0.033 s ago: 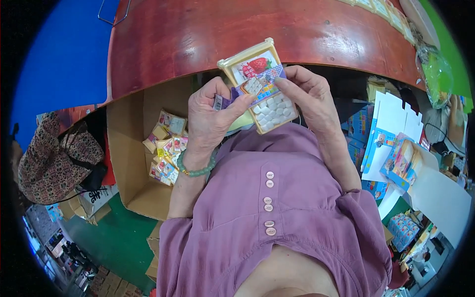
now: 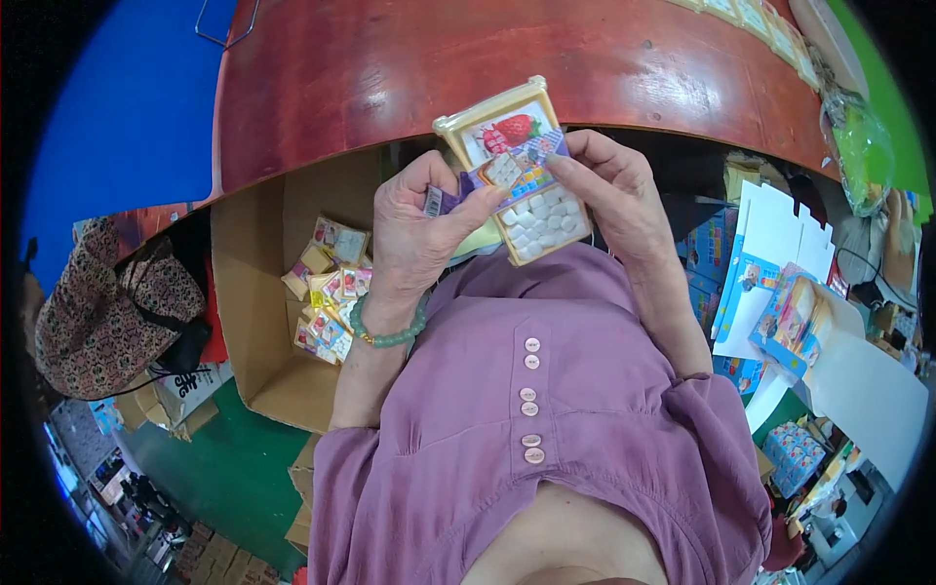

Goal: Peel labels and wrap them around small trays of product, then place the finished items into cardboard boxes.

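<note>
In front of my chest I hold a flat cream-framed candy pack [image 2: 541, 224], tilted, with white round candies in its lower part and a strawberry picture [image 2: 517, 129] in its upper part. Round its middle runs a purple printed paper band [image 2: 534, 168], its loose end with a barcode sticking out at the left. My left hand [image 2: 421, 214] pinches the pack and band at the left edge, thumb on the front. At the right edge, my right hand [image 2: 616, 185] is closed on it, thumb on the band. The fingers behind are hidden.
Below the red-brown table [image 2: 390, 88], a cardboard box [image 2: 255, 361] at the left holds several similar packs [image 2: 331, 292]. Printed blue cartons and white card sheets [image 2: 770, 263] stand at the right. A patterned cloth [image 2: 107, 322] hangs at the far left.
The candy pack has shifted very slightly to the right along with both hands. The candies show a bit more sharply. My grip looks the same.
</note>
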`<state>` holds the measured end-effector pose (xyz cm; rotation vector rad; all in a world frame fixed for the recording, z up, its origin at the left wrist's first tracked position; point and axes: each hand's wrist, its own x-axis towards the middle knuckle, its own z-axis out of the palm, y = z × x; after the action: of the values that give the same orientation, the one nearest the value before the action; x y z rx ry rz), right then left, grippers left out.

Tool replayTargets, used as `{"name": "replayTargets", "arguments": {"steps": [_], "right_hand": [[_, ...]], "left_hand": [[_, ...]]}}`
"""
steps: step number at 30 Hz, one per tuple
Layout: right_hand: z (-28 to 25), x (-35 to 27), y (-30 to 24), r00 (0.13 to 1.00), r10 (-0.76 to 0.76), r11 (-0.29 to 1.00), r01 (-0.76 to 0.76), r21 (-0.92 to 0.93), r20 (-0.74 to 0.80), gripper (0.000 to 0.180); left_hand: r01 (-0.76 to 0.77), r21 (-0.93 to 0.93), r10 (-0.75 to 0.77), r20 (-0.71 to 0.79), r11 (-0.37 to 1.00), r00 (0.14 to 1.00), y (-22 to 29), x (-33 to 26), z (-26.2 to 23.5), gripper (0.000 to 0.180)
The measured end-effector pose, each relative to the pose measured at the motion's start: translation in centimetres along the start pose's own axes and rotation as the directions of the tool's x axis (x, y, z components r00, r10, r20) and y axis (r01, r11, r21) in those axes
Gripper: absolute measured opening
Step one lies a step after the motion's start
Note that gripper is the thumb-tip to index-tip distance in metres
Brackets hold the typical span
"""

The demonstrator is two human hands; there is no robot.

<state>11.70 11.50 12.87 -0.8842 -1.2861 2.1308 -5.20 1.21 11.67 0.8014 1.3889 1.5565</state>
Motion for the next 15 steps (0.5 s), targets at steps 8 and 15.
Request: {"name": "replayTargets", "arguments": {"steps": [8, 15], "right_hand": [[0.1, -0.7, -0.4, 0.997, 0.026, 0.999, -0.029, 0.035, 0.071, 0.029], [-1.3, -0.4, 1.2, 0.985, 0.049, 0.960, -0.092, 0.264, 0.168, 0.026]], "left_hand": [[-0.002, 0.098, -0.007, 0.081, 0.995, 0.997, 0.4, -0.5, 0.6, 0.032], [0.182, -0.342, -0.107, 0.227, 0.922, 0.968, -1.0, -0.6, 0.3, 0.024]]}}
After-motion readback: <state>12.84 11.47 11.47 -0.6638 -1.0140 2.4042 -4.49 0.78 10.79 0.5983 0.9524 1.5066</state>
